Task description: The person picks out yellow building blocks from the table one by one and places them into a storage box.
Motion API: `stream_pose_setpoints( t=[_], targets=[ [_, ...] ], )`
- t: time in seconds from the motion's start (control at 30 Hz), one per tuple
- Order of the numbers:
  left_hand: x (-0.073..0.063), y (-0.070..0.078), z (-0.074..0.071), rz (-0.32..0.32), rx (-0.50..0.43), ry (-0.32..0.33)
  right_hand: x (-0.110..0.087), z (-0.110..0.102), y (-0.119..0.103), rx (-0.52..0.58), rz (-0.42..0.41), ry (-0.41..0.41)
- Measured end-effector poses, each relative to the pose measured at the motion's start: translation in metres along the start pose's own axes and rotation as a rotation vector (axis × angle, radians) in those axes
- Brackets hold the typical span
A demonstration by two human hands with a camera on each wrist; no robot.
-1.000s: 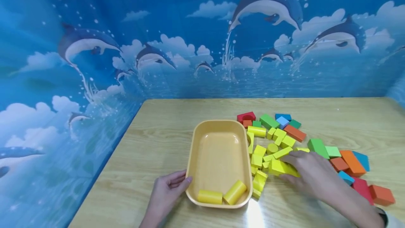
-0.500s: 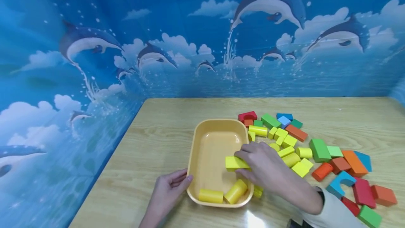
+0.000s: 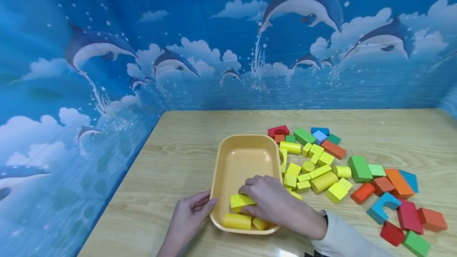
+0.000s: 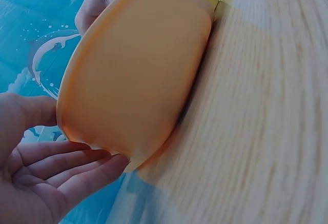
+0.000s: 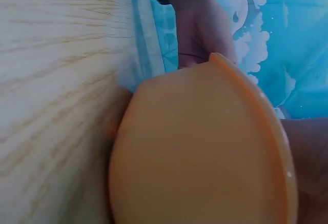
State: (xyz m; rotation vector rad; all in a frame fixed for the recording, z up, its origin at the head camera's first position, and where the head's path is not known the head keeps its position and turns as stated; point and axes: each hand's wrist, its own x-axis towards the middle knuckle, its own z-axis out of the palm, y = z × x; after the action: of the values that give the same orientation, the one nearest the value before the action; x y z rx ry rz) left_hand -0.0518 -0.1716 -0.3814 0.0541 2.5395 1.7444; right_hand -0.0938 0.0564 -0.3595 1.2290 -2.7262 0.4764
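A pale orange plastic tray (image 3: 246, 162) stands on the wooden table. My left hand (image 3: 189, 217) grips its near left side, thumb at the rim; in the left wrist view the fingers (image 4: 77, 170) lie against the outer wall. Inside the tray's near end, my right hand (image 3: 271, 201) holds a yellow rectangular block (image 3: 240, 202) between thumb and fingers, close above a yellow cylinder (image 3: 237, 221). A second yellow cylinder (image 3: 260, 224) lies beside that one, partly covered by the right hand. In the right wrist view, the tray wall (image 5: 195, 147) hides the held block.
Several yellow blocks (image 3: 323, 181) lie just right of the tray. Beyond them are green blocks (image 3: 360, 169), an orange block (image 3: 399, 183), a blue arch (image 3: 383, 207) and red blocks (image 3: 409, 216). A dolphin-print backdrop (image 3: 214, 50) borders the table at the back and left.
My right hand has taken the yellow block from the pile and carried it left over the rim, then down into the tray's near end. The left hand has stayed at the tray.
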Motion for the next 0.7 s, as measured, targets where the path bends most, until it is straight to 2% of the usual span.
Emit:
stream_pose_setpoints(
  t=[0.43,0.57,0.7],
  targets=[
    [0.001,-0.002,-0.001,-0.002,-0.002,-0.010,0.001,0.012,-0.004,0.071,0.002,-0.066],
    [0.000,-0.001,-0.001,0.004,-0.007,-0.013,0.000,0.012,-0.004,0.067,-0.006,-0.062],
    [0.000,-0.001,0.001,0.010,-0.010,-0.011,-0.003,0.005,0.004,0.095,-0.011,-0.003]
  ],
)
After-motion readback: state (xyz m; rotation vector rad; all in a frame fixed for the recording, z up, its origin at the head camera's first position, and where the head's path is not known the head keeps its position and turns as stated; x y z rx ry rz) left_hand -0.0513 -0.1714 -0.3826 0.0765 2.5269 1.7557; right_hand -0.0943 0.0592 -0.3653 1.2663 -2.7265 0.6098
